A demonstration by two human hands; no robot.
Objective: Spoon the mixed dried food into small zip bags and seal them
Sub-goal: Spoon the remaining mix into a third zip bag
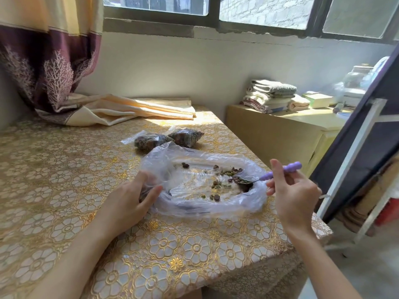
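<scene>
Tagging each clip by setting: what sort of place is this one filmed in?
Most likely a room in a home, not a shop or workshop. A table with a gold floral tablecloth stands under a window with a draped curtain, and folded towels are stacked on a low cabinet alongside.

Both forearms enter from the lower edge, bare, and converge toward the centre of the view. The left hand (pixel 131 197) lies palm down, thumb raised on the far side, fingers curled inward, pinching a fold of the clear plastic bag (pixel 200 203) at its left edge. The left forearm runs up from the lower left, low over the table (pixel 64 190). The right hand (pixel 293 193) is raised, back toward the camera, wrist bent slightly inward. Its thumb and curled fingers hold the purple spoon handle (pixel 287 169) in a pinch grip, index finger extended upward along the handle. The right forearm rises steeply from the lower right.
</scene>
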